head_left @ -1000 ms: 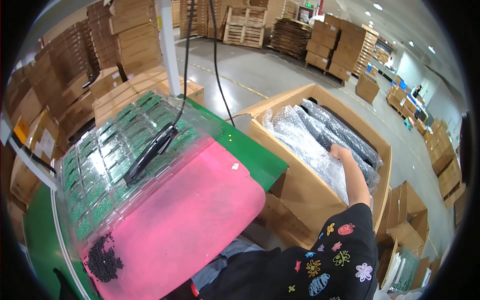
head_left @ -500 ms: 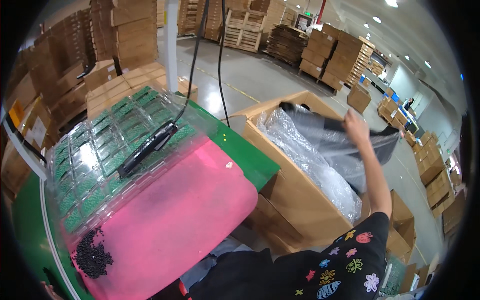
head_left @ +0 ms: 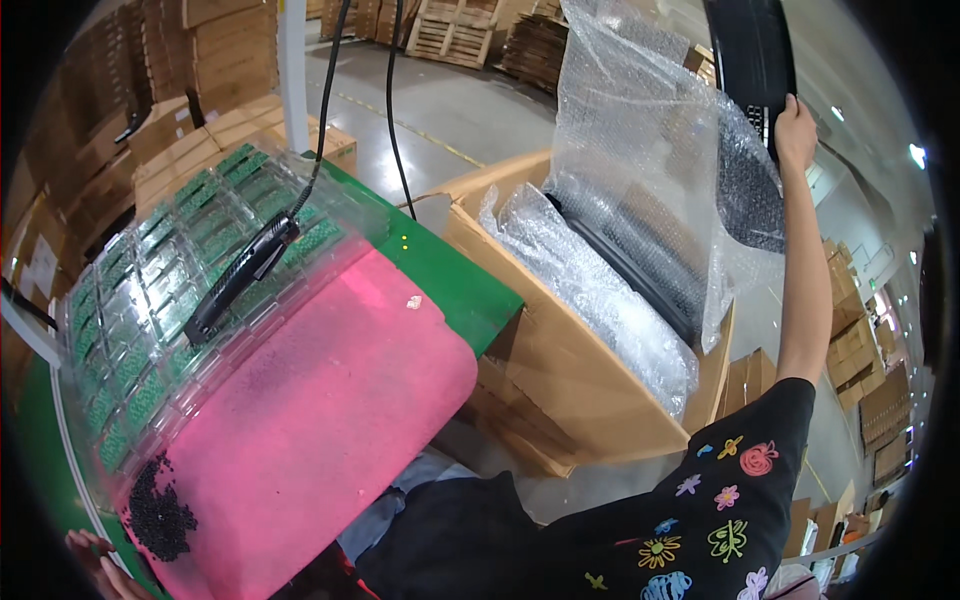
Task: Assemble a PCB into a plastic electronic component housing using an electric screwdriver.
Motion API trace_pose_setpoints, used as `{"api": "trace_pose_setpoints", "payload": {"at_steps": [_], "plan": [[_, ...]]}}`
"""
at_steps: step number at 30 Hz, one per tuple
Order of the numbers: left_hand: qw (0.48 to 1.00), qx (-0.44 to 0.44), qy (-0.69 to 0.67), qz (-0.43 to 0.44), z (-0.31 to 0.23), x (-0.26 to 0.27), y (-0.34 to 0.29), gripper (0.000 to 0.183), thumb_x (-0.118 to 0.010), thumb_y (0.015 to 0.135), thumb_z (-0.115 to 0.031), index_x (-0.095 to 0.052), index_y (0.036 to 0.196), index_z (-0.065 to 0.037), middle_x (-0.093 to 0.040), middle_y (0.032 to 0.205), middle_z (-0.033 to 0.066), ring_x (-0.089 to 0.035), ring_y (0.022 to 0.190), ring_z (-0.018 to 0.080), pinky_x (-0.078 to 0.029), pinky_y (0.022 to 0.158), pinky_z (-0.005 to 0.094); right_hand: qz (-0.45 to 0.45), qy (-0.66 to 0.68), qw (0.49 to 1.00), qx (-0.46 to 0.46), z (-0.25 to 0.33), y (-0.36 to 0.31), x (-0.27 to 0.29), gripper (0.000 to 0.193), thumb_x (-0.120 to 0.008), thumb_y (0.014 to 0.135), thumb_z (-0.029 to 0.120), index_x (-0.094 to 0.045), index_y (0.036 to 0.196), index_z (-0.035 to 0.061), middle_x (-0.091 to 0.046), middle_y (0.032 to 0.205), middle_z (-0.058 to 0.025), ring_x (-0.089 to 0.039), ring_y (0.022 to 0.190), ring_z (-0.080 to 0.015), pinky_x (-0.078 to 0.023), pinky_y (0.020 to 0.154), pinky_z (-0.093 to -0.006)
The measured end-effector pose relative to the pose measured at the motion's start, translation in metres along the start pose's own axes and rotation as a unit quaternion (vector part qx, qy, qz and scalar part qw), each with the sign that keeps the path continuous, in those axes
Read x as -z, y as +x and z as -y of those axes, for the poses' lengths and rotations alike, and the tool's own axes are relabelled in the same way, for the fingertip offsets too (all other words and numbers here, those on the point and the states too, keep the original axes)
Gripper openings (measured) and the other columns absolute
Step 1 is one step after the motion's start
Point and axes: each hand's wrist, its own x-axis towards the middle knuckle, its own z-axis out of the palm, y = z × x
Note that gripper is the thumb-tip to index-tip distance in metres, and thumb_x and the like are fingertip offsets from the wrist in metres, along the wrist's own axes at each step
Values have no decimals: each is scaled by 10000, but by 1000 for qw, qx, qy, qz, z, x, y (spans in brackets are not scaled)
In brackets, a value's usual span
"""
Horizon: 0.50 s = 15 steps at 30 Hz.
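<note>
Fingers of our right hand (head_left: 797,137) clasp a black panel (head_left: 750,50) beside hanging bubble wrap (head_left: 640,120); whether our left hand (head_left: 102,568) grips anything, we can't make out.

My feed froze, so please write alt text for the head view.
The right hand holds up a long black part, with bubble wrap hanging toward an open cardboard box. The left hand is at lower left, near a pink mat bearing small black pieces.
</note>
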Motion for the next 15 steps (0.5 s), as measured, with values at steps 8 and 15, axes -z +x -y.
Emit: {"api": "trace_pose_setpoints", "payload": {"at_steps": [8, 15], "plan": [[997, 6, -14, 81, -9, -5, -2, 376, -627, 917, -76, -445, 1226, 39, -583, 1055, 169, -580, 883, 220, -540, 811, 321, -286, 215, 918, -170, -6, 13, 1, 407, -520, 921, 304, -660, 1018, -66, -649, 1075, -271, -605, 1057, -415, -462, 907, -496], [990, 6, -51, 133, -24, -27, 1, 311, -554, 918, 16, -467, 1216, 18, -582, 1066, 157, -580, 898, 208, -538, 805, 313, -348, 338, 868, -104, 20, 67, 39, 311, -578, 892, 199, -648, 972, -94, -668, 965, -278, -646, 931, -399, -484, 828, -435]]}}
